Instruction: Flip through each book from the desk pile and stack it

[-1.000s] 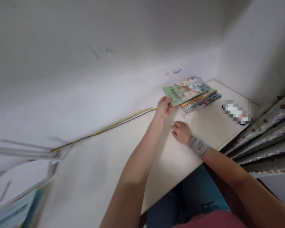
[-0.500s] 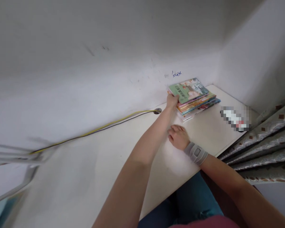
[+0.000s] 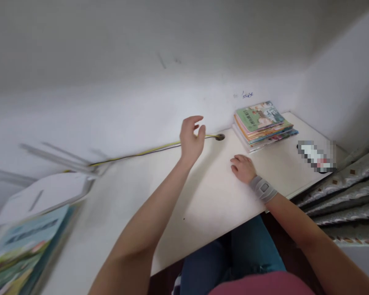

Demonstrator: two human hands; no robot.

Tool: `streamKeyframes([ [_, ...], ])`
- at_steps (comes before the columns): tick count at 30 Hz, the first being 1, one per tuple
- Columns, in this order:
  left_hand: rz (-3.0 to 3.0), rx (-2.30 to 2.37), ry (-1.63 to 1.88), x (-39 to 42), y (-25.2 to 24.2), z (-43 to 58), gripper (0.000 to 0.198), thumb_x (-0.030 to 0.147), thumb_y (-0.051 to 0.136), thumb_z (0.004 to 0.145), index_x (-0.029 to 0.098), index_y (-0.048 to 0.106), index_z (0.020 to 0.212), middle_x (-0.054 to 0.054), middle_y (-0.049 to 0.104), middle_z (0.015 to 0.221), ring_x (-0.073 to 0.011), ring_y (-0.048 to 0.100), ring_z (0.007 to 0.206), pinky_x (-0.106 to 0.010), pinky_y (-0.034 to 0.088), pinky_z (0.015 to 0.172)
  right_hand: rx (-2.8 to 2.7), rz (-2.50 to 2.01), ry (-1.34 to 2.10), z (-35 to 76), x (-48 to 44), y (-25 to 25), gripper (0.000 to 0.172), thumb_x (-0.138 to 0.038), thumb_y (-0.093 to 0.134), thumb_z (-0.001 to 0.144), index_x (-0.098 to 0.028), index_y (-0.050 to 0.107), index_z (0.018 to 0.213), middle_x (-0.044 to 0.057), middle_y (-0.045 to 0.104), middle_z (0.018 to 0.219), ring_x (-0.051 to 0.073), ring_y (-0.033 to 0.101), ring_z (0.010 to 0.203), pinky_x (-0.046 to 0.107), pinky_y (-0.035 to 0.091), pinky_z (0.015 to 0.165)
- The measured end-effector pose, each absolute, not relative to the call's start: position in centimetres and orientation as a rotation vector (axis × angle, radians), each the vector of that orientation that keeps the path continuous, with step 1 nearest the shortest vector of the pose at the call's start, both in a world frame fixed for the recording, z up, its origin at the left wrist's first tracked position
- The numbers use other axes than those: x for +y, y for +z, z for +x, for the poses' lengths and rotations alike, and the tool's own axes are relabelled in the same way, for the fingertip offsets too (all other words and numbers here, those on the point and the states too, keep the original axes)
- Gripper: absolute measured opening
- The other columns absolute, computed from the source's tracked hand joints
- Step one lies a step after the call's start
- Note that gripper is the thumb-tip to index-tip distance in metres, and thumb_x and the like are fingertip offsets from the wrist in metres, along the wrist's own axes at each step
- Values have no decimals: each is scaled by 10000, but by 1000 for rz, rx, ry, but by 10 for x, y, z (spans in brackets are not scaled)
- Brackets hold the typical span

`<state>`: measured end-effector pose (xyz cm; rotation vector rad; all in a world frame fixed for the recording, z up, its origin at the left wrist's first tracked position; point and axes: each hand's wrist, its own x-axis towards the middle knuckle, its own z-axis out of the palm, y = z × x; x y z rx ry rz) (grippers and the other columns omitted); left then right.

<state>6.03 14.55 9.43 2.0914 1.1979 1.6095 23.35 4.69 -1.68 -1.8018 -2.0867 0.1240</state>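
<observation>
My left hand (image 3: 192, 139) is raised above the back part of the white desk (image 3: 203, 209), its fingers curved and apart, holding nothing. My right hand (image 3: 243, 168) rests on the desk with slightly bent, spread fingers and nothing in it; a grey band with a small square face is on that wrist. Behind and to the right of my right hand lies a stack of thin books (image 3: 260, 119), the top one with a green illustrated cover. Neither hand touches the stack.
Yellow and black cables (image 3: 147, 152) run along the wall to a round desk hole (image 3: 220, 137). At the left are a blue-green book (image 3: 27, 246), white papers (image 3: 46, 194) and grey bars. A blurred-out object (image 3: 316, 156) lies right, near a patterned curtain (image 3: 353, 184).
My left hand has let go of the book stack and moved left, up off the desk. The view has turned left, showing more of the book and papers there. My right hand stays on the desk.
</observation>
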Motion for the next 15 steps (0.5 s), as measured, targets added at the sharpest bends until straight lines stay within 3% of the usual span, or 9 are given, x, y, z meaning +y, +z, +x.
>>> streamKeyframes([
  [5, 2335, 1697, 1511, 100, 81, -81, 200, 254, 510, 839, 215, 648, 978, -81, 630, 1094, -223, 565, 1085, -383, 420, 995, -2121, -1790, 85, 236, 45, -16, 322, -241, 451, 896, -202, 620, 1167, 108, 590, 1258, 234, 507, 1186, 384, 385, 999],
  [10, 2190, 2285, 744, 62, 47, -174, 286, 307, 505, 837, 154, 648, 1032, -135, 634, 1075, -275, 588, 1041, -405, 437, 954, -2129, -1781, 40, 236, 45, -21, 324, -220, 452, 887, -185, 624, 1158, 128, 597, 1242, 245, 511, 1178, 385, 393, 991],
  [15, 2052, 2376, 270, 25, 16, -177, 460, 414, 520, 844, 143, 562, 1213, -182, 562, 1215, -313, 570, 1091, -411, 458, 910, -2119, -1783, -8, 239, 45, -28, 346, -223, 436, 886, -165, 621, 1171, 142, 594, 1248, 263, 529, 1165, 401, 409, 982],
])
